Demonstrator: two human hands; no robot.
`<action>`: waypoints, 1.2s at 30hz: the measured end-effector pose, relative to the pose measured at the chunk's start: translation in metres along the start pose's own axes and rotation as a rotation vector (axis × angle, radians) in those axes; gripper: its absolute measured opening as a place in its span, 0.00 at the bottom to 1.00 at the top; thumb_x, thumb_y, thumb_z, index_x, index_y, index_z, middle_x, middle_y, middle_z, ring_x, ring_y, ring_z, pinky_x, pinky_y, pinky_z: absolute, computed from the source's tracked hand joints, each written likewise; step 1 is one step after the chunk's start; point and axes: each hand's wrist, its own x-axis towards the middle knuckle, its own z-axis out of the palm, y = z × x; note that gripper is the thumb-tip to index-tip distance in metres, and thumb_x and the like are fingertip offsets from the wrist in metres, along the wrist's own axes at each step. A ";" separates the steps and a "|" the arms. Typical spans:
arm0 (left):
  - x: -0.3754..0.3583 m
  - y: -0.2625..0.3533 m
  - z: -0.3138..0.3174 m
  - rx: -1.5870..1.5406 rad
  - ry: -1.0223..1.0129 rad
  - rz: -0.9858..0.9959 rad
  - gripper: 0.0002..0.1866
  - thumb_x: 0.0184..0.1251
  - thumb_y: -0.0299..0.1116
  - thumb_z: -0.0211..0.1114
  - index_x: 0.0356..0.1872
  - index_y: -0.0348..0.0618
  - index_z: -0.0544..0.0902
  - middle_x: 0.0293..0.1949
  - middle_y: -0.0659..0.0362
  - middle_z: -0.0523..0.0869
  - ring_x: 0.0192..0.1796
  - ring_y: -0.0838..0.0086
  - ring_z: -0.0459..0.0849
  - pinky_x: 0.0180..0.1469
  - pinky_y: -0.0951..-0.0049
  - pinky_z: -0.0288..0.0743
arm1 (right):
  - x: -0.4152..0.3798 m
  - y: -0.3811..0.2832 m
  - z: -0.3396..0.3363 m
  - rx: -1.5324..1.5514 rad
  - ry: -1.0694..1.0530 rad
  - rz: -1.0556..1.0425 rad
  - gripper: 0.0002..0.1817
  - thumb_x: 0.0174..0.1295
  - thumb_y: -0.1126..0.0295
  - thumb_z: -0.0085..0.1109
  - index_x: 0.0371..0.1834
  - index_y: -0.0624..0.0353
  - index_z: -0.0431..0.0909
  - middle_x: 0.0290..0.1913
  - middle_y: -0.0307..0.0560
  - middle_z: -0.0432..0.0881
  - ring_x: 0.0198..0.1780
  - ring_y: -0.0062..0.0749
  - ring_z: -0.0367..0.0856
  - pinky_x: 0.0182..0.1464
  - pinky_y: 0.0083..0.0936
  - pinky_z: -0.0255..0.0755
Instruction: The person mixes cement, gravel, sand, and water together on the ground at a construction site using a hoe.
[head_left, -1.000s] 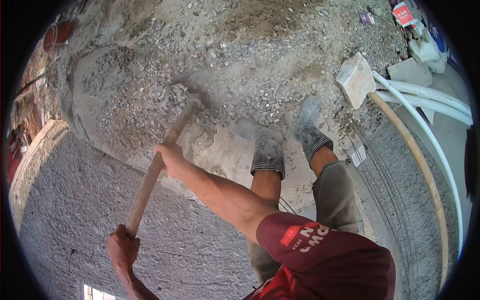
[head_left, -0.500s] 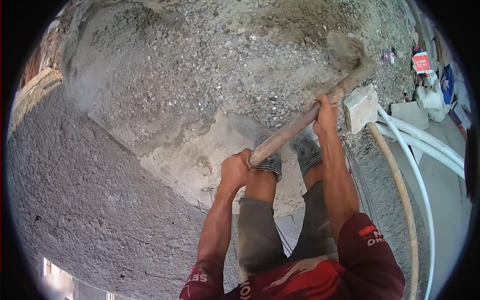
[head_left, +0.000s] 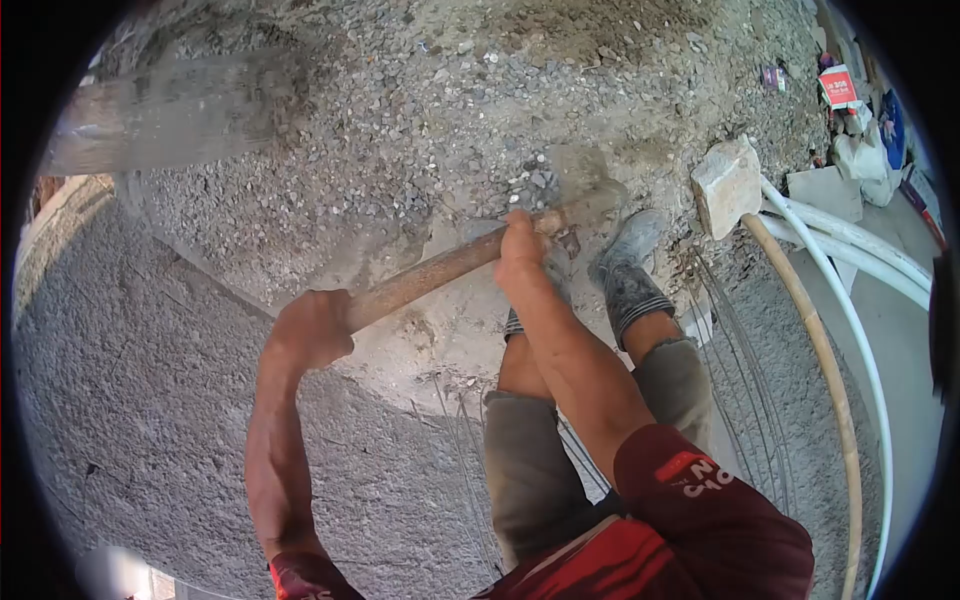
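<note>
Far left there's a wide grey smear over the ground, too blurred for me to say what it is. Next comes your left hand, wrapped tight around the butt end of the hoe, probably for leverage. The hoe slants from there, far and to the right, across in front of your legs, with gravel on its far side. Your right hand is clamped well up the handle, nearer the head, I'd guess to carry the weight and steer. The blade is smeared too, near your boots, so can't tell if it's touching the ground. Boots are planted apart, likely for balance. Over on the right, thin wires run beside your leg, then a stone block sits at the far end of a pole; maybe it's pinning it, hard to say. White pipes lie just right of that, possibly kept clear of your swing.
</note>
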 end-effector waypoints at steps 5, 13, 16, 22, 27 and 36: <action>-0.111 -0.046 -0.030 0.226 0.319 -0.245 0.05 0.53 0.24 0.59 0.31 0.40 0.81 0.26 0.45 0.84 0.32 0.47 0.85 0.36 0.53 0.78 | -0.084 0.075 0.070 0.192 -0.579 0.424 0.20 0.54 0.62 0.67 0.46 0.60 0.73 0.42 0.43 0.76 0.39 0.32 0.77 0.41 0.37 0.77; -0.196 -0.075 0.088 -0.304 0.398 -0.649 0.11 0.48 0.30 0.68 0.32 0.39 0.78 0.27 0.41 0.84 0.35 0.43 0.85 0.35 0.53 0.77 | -0.200 0.068 0.082 -0.239 -0.922 -0.055 0.23 0.55 0.68 0.64 0.49 0.67 0.66 0.39 0.47 0.75 0.40 0.29 0.75 0.41 0.30 0.71; -0.123 -0.021 0.118 -0.546 0.457 -0.439 0.12 0.48 0.32 0.69 0.35 0.41 0.80 0.28 0.42 0.84 0.36 0.43 0.84 0.37 0.54 0.78 | -0.121 0.002 0.051 -0.164 -0.934 -0.303 0.17 0.58 0.72 0.64 0.45 0.63 0.66 0.38 0.45 0.74 0.36 0.28 0.77 0.36 0.31 0.76; 0.081 0.165 0.086 -0.702 0.522 0.164 0.12 0.49 0.30 0.65 0.37 0.42 0.78 0.30 0.44 0.86 0.35 0.47 0.85 0.39 0.51 0.79 | 0.016 -0.244 -0.008 -0.142 -0.521 -0.689 0.09 0.59 0.72 0.59 0.37 0.64 0.71 0.26 0.47 0.75 0.22 0.35 0.76 0.27 0.34 0.78; 0.121 0.187 0.027 -0.604 0.430 0.193 0.12 0.53 0.29 0.61 0.40 0.40 0.79 0.35 0.42 0.86 0.40 0.46 0.86 0.45 0.51 0.79 | 0.092 -0.284 0.022 -0.169 -0.313 -0.606 0.11 0.57 0.70 0.58 0.38 0.66 0.72 0.28 0.50 0.75 0.24 0.38 0.76 0.31 0.36 0.77; -0.040 0.023 0.034 -0.255 0.405 -0.222 0.09 0.53 0.29 0.62 0.36 0.39 0.79 0.32 0.43 0.86 0.38 0.46 0.85 0.42 0.51 0.78 | -0.004 -0.060 0.092 -0.197 -0.432 -0.110 0.17 0.58 0.67 0.57 0.45 0.67 0.70 0.35 0.51 0.73 0.30 0.42 0.77 0.33 0.42 0.78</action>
